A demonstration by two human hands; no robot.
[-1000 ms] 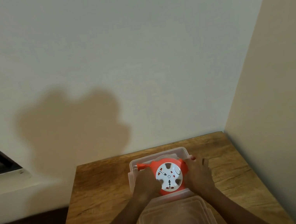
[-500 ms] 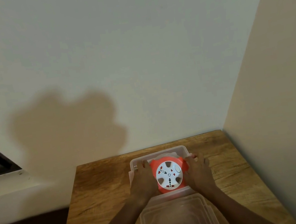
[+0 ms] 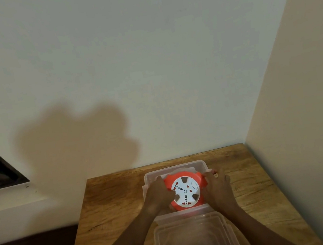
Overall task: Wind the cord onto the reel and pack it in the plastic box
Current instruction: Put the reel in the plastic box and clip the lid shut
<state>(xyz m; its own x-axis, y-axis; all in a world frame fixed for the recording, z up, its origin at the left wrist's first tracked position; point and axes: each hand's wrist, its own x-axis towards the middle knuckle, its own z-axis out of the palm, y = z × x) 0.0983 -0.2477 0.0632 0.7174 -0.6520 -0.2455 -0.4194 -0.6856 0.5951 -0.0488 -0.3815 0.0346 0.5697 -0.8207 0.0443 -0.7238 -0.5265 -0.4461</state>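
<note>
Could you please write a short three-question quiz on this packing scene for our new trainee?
1. True or false: the clear lid is already closed over the plastic box.
2. Which sits nearer the person, the lid or the box?
3. Multiple choice: the orange reel is (a) on the bare table, (b) in the box between both hands, (c) on the lid.

Key: 1. False; it lies on the table. 2. The lid. 3. b; left hand and right hand flank it.

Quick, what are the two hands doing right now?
Left hand: closed on the left side of the orange reel, in the plastic box.
Right hand: closed on the reel's right side.
</note>
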